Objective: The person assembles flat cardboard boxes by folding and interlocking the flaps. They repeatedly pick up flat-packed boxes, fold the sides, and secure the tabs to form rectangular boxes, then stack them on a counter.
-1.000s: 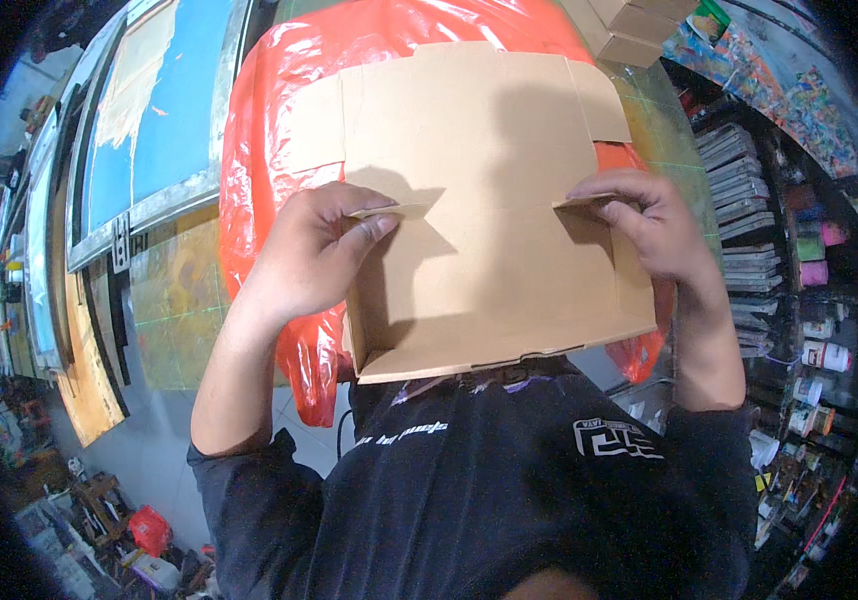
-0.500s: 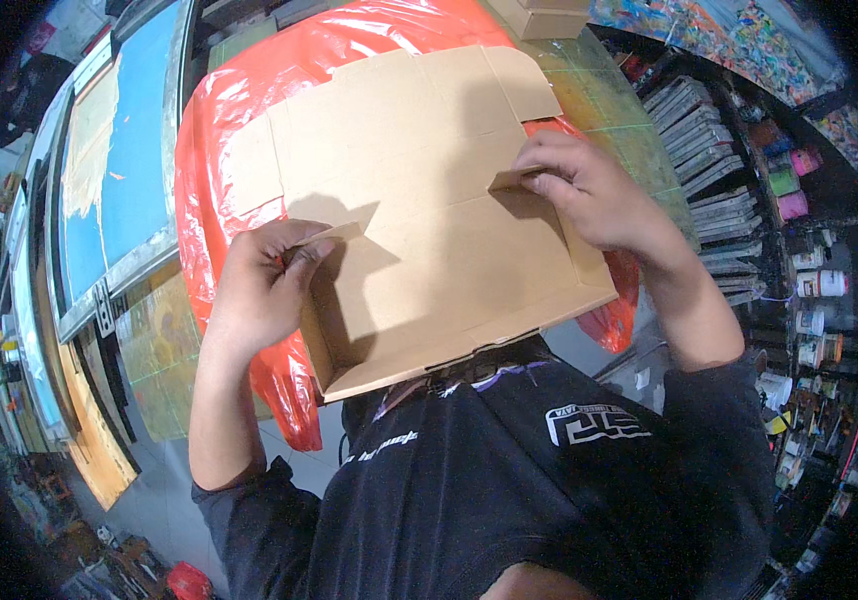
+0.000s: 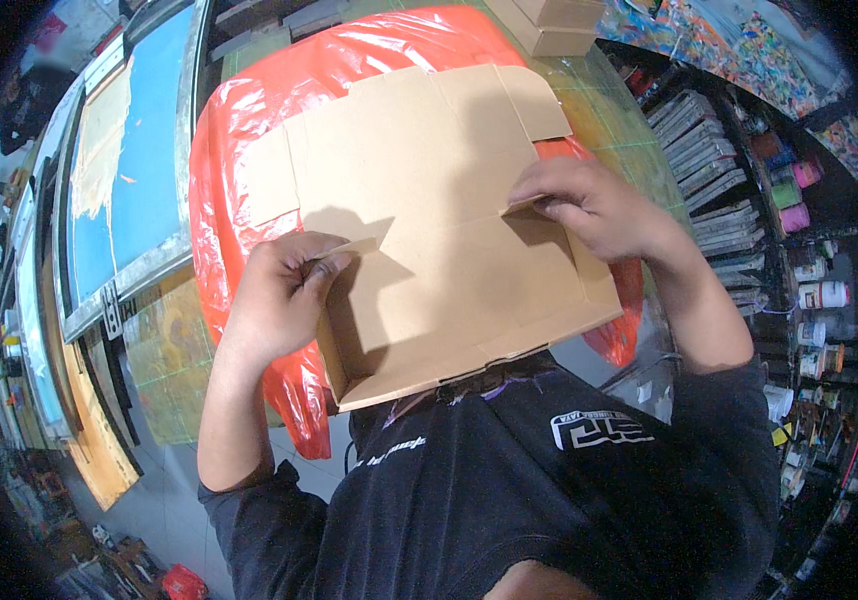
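A brown cardboard box (image 3: 429, 240) lies partly folded before me, its near wall and the near ends of both side walls standing up. The far panel lies flat with a flap at each corner. My left hand (image 3: 284, 290) pinches a small flap at the left side wall between thumb and fingers. Across from it, my right hand (image 3: 589, 205) pinches the matching flap at the right side wall. Both flaps point inward over the box's base. Under the cardboard lies a red plastic sheet (image 3: 234, 150), its ends hanging toward me on both sides.
To the left lean framed screens with a blue surface (image 3: 149, 170). Small cardboard boxes (image 3: 564, 42) sit at the far edge of the green work table (image 3: 629, 130). On the right are stacked grey frames (image 3: 694, 140) and shelves holding paint tubs (image 3: 824, 295).
The view has shifted slightly, so everything sits a little lower and further right. Both hands keep their pinch on the flaps, which stand at nearly the same angle.
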### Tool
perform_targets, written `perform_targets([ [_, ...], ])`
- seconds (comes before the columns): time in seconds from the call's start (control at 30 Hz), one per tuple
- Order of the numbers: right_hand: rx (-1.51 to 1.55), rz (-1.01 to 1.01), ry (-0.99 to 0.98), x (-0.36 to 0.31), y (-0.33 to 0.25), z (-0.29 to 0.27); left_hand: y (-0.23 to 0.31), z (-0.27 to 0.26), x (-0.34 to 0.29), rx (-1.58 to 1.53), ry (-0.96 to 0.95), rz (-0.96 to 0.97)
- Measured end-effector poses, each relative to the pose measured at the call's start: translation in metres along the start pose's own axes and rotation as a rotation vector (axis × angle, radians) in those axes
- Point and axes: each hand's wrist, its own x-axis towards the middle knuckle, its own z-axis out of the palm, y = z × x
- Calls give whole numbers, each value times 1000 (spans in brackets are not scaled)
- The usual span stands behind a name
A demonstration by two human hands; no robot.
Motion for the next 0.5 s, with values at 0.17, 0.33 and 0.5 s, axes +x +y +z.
perform_targets([
  [0.17, 50, 91, -32, -1, -3, -3, 7, 1, 1, 18, -3, -10],
  [0.33, 28, 50, -68, 4, -3, -5, 1, -4, -2, 75, -21, 57],
  [0.5, 4, 71, -73, 2, -4, -6, 6, -24, 8, 66, -309, 245],
])
